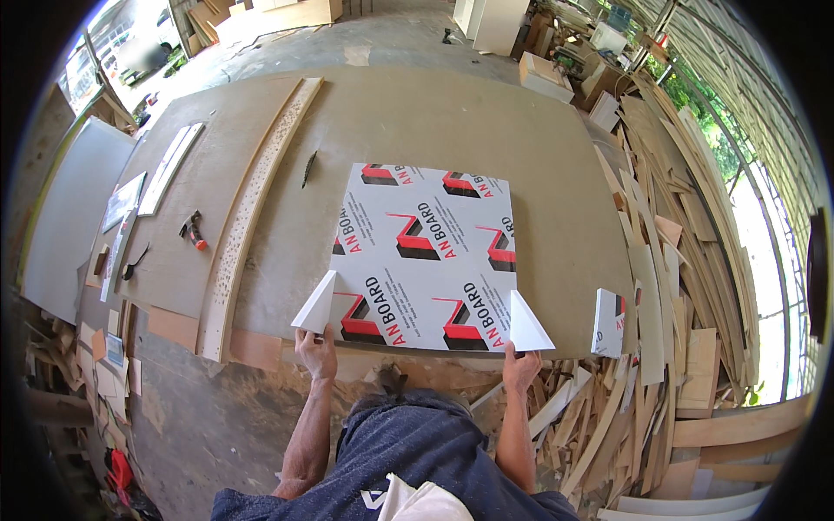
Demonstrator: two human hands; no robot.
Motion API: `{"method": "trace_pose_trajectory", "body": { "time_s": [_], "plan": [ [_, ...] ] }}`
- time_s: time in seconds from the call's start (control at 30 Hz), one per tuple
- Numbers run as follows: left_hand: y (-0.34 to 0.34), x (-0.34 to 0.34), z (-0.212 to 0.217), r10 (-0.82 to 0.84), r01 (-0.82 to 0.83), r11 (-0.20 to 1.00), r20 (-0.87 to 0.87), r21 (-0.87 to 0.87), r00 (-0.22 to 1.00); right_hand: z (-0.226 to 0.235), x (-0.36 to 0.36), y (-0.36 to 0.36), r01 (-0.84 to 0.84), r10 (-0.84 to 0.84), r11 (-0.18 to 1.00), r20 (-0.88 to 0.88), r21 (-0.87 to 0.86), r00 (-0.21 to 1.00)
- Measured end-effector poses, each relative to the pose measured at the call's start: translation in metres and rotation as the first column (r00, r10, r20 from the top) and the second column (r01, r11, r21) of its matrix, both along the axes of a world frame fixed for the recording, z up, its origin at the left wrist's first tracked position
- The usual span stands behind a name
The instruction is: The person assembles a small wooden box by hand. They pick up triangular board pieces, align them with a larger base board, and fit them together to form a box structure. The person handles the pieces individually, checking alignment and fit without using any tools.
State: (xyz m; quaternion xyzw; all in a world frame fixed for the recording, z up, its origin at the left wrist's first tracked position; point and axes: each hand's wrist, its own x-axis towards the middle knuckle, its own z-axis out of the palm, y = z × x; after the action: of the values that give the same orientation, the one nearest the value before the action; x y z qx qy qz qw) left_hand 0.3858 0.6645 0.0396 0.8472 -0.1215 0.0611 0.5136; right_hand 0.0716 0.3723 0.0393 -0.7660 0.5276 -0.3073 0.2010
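Note:
A large board (417, 234) wrapped in white film with red, black and grey print lies flat on the worktable, close to its near edge. At its near left corner my left hand (316, 352) is closed on a white triangular piece (316, 302), which stands against the board's left side. My right hand (521, 368) grips a matching white triangular piece (528, 325) at the near right corner. Both pieces point away from me, with their wide ends toward my fingers. My fingertips are partly hidden behind the pieces.
A long pale wooden strip (252, 208) crosses the worktable (452, 113) at left. Beyond it lie a hammer (193, 230) and white strips (171, 169). A dark slim tool (309, 168) rests nearby. A small printed offcut (608, 323) sits right; scrap wood (686, 234) piles up alongside.

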Motion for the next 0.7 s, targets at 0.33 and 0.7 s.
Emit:
{"method": "trace_pose_trajectory", "body": {
  "time_s": [0.33,0.7],
  "plan": [
    [0.007,-0.01,-0.003,0.046,-0.046,0.999,-0.006,0.01,0.999,0.007,0.009,0.012,0.02,-0.018,0.998,0.035,-0.062,0.999],
    [0.003,-0.008,-0.003,0.024,-0.038,0.996,-0.179,-0.078,0.984,-0.019,0.006,0.008,0.019,-0.017,0.993,0.018,-0.114,1.0]
  ]
}}
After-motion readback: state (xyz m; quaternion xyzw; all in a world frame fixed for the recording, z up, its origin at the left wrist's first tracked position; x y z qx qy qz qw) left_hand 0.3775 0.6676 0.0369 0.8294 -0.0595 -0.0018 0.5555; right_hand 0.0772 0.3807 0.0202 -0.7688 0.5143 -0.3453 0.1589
